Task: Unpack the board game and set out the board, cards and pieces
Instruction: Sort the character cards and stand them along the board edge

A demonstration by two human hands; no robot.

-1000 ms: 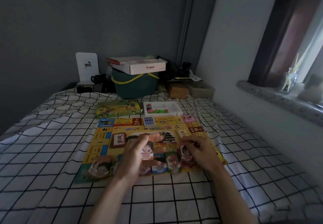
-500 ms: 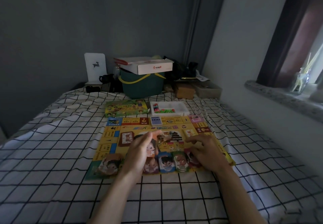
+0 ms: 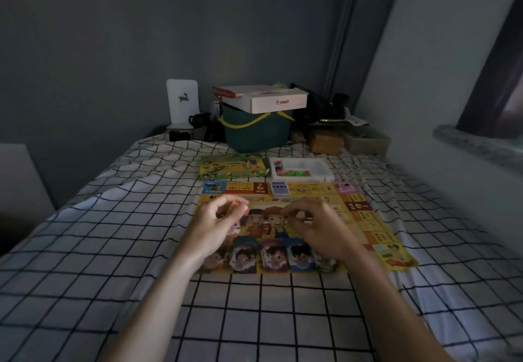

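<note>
While cards (image 3: 271,257) stay, both hands (curled) have risen.

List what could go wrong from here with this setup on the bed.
1. The game board lies on a soft, wrinkled bedsheet; leaning near it could topple the character cards along its near edge.
2. The open white tray of small pieces also sits on bedding, so it might tip.
3. Dim light makes small pieces easy to lose.

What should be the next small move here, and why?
Probably reach for the white tray beyond the board: its coloured pieces lie inside, not set out, while character cards already line the near edge. Both hands hover mid-board.
</note>
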